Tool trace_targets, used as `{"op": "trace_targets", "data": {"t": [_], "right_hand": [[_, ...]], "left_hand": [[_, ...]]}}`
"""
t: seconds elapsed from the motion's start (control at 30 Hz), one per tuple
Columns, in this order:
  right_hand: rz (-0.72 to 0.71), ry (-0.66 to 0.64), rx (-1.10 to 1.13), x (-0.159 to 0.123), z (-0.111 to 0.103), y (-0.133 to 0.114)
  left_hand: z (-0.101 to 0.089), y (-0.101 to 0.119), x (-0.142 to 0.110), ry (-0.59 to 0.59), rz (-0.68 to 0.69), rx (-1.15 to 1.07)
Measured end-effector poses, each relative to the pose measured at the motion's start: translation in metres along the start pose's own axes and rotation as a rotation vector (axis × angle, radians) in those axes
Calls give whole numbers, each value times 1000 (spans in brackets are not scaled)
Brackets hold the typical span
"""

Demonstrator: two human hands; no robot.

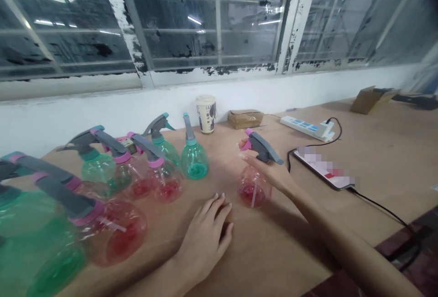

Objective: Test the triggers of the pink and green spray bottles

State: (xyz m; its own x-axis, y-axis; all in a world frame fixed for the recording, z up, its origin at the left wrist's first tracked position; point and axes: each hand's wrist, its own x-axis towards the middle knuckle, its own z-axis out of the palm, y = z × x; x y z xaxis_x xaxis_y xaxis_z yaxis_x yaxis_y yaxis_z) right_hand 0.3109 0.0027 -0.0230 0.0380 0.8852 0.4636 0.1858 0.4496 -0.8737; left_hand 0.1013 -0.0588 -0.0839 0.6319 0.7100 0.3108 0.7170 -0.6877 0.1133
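We've got our R hand (262,165) wrapped round the neck of a pink spray btl (252,192), upright on the worktop (383,151) betw. our L hand (205,235) and the phone (323,169). L hand's palm-down, fingers loosely spread. Green btl w/ teal collar (194,162) stands near the paper cup (205,117); more pink & green btls (118,231) crowd the L side.

Barred windows (174,44), paint flaking off the frames. White wall (260,88) beneath. On the brown table (386,151): lidded paper cup (206,115), small brown box (245,118) just beside it. Farther right, white power strip (301,126), phone (321,167) lying flat, black cable (374,203) at one end. Cardboard box (369,100) beyond.
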Motion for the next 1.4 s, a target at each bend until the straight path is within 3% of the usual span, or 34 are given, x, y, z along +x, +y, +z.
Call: {"op": "trace_targets", "data": {"t": [0.3, 0.53, 0.8, 0.93, 1.03, 1.1, 1.17, 1.3, 1.33, 1.4], "right_hand": [[33, 2, -79, 1, 0, 0], [187, -146, -9, -11, 23, 10], [183, 126, 69, -20, 51, 25], [158, 138, 32, -19, 66, 18], [165, 67, 88, -21, 77, 13], [163, 15, 150, -23, 82, 13], [149, -31, 208, -24, 85, 17], [125, -98, 275, -25, 87, 29], [127, -111, 277, -25, 88, 31], [140, -148, 270, -26, 89, 34]], "left_hand": [[1, 0, 1, 10, -8, -19], [-3, 5, 0, -49, -45, -20], [-6, 12, -5, -39, -97, -17], [-22, 13, -33, -17, -69, -74], [-44, 4, -79, 25, -64, -221], [-61, -7, -117, 160, -135, -284], [-81, -22, -155, 392, -263, -266], [-119, -68, -206, 1027, -731, -382], [-125, -84, -212, 1114, -824, -480], [-130, -118, -215, 1179, -1001, -699]]}}
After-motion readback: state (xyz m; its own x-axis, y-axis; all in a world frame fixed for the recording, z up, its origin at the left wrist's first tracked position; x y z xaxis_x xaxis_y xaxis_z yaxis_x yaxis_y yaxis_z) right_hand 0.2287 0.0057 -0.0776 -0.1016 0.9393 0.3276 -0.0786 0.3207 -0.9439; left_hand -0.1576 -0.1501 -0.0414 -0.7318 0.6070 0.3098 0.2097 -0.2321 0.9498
